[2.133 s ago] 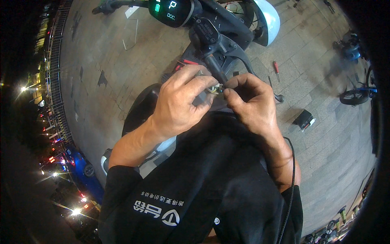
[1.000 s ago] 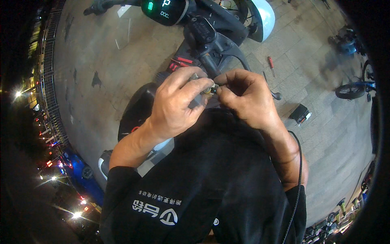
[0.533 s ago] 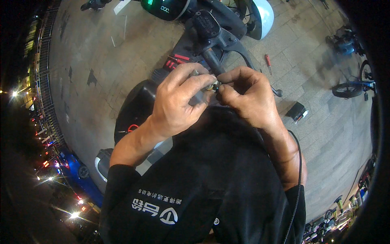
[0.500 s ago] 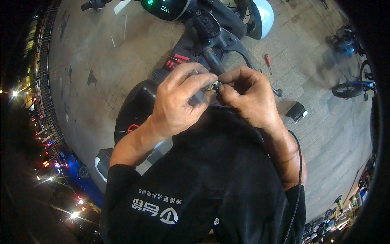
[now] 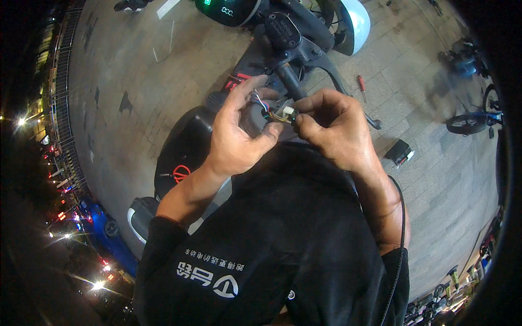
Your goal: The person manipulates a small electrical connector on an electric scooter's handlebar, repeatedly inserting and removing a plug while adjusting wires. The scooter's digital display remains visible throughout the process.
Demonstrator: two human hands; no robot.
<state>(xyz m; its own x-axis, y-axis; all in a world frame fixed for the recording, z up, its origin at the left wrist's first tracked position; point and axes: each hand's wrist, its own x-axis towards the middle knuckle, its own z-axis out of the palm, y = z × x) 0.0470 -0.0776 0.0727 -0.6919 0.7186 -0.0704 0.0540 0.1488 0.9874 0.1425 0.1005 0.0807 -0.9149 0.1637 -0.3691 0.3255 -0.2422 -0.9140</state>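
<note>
Small coloured wires [image 5: 262, 103] run between my hands to a white plug connector [image 5: 287, 111]. The thumb and index finger of my right hand [image 5: 336, 126] are closed on the connector's right end, partly hiding it. My left hand [image 5: 235, 130] has thumb and index finger spread apart around the wires; its thumb tip lies close beside them, and the other fingers are largely hidden. Just beyond my hands are the scooter's handlebar [image 5: 291, 81] and its black master cylinder [image 5: 284, 31].
A lit display [image 5: 228, 11] is at the top. Red-handled tools [image 5: 237, 80] lie behind my left hand. A red coil [image 5: 181, 173] rests on the black seat [image 5: 187, 136]. On the paving are a red screwdriver [image 5: 361, 84] and a black box [image 5: 398, 152]; a brake lever [image 5: 374, 124] juts out right.
My left thumb and index finger have spread apart and drawn back from the connector, uncovering the wires. My right hand keeps its pinch in about the same place.
</note>
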